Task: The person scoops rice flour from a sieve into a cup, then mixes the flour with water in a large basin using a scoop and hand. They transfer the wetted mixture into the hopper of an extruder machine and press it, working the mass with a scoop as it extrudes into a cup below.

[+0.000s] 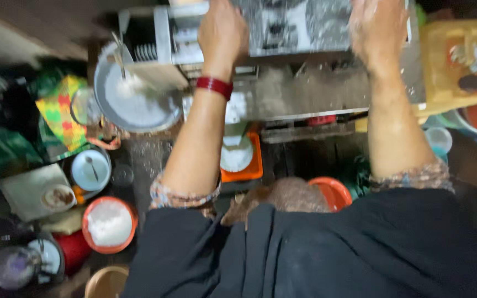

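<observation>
Both hands are stretched forward onto a flour-dusted metal machine [299, 33] at the far edge of the view. The left hand [223, 30], a red bangle [214, 86] on its wrist, lies over the machine's top edge with fingers curled down; whether they pinch anything I cannot tell. The right hand [379, 27] is blurred and seems laid flat and spread on the same top. The machine lies straight ahead, its long axis running left to right, so both hands meet it about equally. Left of the left arm sits a metal pan [136, 99] with white flour, and nearer the body a red bowl [109, 223] of white powder. An orange tray [244, 165] lies between the arms.
</observation>
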